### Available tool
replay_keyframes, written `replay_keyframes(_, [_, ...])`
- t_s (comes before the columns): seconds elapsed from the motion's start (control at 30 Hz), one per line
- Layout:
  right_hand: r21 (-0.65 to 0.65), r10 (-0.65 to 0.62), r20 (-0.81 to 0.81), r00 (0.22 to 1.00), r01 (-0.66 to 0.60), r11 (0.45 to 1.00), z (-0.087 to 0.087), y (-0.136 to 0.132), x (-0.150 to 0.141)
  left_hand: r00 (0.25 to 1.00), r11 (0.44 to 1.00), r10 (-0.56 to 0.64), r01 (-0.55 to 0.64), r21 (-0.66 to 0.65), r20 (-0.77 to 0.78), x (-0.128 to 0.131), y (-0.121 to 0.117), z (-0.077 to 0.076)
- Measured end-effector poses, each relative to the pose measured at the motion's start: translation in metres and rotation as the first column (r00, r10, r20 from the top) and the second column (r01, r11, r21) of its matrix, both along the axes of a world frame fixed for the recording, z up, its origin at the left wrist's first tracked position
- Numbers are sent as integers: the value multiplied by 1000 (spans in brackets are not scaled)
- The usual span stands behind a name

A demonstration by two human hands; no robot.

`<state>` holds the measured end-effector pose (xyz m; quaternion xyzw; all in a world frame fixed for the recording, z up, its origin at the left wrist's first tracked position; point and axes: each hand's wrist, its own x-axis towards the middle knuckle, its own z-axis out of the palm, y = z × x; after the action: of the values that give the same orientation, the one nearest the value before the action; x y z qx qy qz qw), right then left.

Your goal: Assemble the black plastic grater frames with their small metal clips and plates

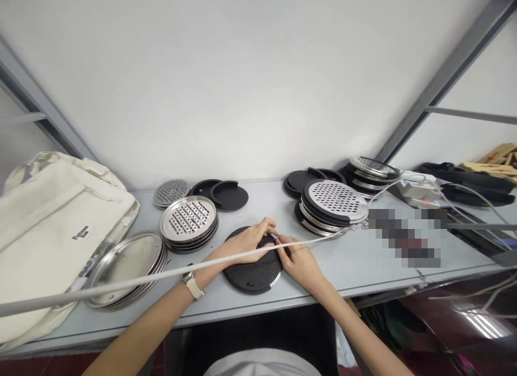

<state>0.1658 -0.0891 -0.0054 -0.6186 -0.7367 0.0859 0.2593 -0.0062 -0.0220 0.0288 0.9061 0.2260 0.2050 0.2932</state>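
Both of my hands meet over a round black disc with a metal rim point(252, 268) lying on the grey table point(355, 263) in front of me. My left hand point(248, 240), with a watch on its wrist, rests on the disc's far edge, fingers pinched together. My right hand point(297, 257) pinches a small metal piece point(277, 236) where the two hands touch. A white cable point(141, 280) runs across both hands from the lower left to the right.
Stacks of perforated metal grater discs point(189, 221) point(335, 202) and plain metal lids point(127, 265) stand on the table, with black round lids point(226, 194) behind. A cream fabric bag point(52, 220) lies at the left. A power strip point(416, 190) and cables sit right.
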Motion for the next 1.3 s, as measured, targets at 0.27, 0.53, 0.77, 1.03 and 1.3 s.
replay_keyframes(0.27, [-4,7,14,1000,-7,1000,3,-1,0,1000,1000,-11,11,12,4,0,0,-2])
replay_keyframes(0.53, [-20,-3,11,1000,3,1000,4,0,1,1000,1000,-16,16,10,-14,-1,-1,-2])
replay_keyframes(0.77, [-12,16,-30,999,-16,1000,2,0,2,1000,1000,-18,18,-16,-4,0,-1,-1])
replay_keyframes(1.03, [-17,39,-72,997,-40,999,3,0,3,1000,1000,-10,10,-6,-2,-1,0,-3])
replay_keyframes(1.3, [-16,58,-76,995,-59,998,1,-1,4,1000,1000,-17,17,11,-9,0,0,-2])
